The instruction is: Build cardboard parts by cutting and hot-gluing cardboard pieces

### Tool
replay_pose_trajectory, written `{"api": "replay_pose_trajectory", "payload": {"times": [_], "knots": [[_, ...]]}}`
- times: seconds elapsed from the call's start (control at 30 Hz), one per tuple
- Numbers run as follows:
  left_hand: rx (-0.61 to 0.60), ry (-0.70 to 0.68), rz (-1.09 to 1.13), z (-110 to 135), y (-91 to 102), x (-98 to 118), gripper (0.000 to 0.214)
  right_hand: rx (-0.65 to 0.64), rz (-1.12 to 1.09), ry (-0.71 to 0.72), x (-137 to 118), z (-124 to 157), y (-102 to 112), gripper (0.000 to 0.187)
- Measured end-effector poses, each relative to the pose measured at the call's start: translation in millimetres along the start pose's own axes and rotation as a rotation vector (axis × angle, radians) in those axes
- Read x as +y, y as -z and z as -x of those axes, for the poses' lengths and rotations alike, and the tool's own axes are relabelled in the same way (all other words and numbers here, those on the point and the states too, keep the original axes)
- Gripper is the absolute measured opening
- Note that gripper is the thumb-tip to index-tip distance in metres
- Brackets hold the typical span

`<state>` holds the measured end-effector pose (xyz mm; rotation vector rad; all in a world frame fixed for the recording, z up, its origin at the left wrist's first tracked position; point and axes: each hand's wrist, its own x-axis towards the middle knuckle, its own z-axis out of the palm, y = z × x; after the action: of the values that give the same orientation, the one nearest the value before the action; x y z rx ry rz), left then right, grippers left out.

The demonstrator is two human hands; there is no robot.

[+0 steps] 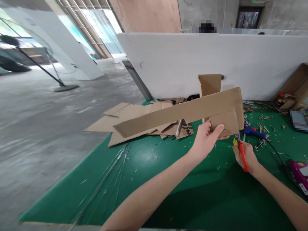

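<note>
At far left on the green tabletop (144,179): thin metal rods (108,183), lying flat and running toward the near edge.
Centre-left: pile of flat cardboard offcuts (120,112), resting on the tabletop, small scraps scattered about it.
Above the pile, held clear of it: long cardboard strip (183,112), slanting up to the right, with a short flap hanging below its right end. Judged light, stiff along its length yet easily creased; the long free end would likely lever and droop, so it is best held near the flap, close to the blades.
Left hand (207,139): grip closed on that flap, thumb in front, fingers behind.
Behind it: small upright cardboard box (209,84).
Scissors (240,144), orange-handled: blades pointing up into the strip's right end; how far apart the blades stand cannot be told.
Right hand (247,157): grip wrapped shut round the scissor handles.
Just beyond: blue glue gun (252,131), lying flat.
Far right: pink tool (298,175); open cardboard box (293,86) holding small items.
</note>
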<state>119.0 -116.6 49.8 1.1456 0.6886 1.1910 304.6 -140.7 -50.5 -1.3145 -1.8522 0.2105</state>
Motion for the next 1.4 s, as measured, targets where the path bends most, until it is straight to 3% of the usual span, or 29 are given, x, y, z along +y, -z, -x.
{"api": "replay_pose_trajectory", "payload": {"times": [0.43, 0.8, 1.1, 1.4], "knots": [[-0.017, 0.001, 0.042, -3, 4.1, -5, 0.038, -0.019, -0.078, -0.052, 1, 1, 1, 0.041], [0.004, -0.022, 0.026, -3, 2.5, 1, 0.036, -0.163, -0.33, -0.156, 0, 8, -2, 0.036], [0.004, -0.008, 0.019, -5, 4.3, 3, 0.038, -0.172, -0.366, -0.149, -3, 7, 1, 0.039], [-0.005, -0.076, -0.036, 3, -0.7, 11, 0.034, -0.129, -0.588, -0.133, -12, 7, -1, 0.038]]}}
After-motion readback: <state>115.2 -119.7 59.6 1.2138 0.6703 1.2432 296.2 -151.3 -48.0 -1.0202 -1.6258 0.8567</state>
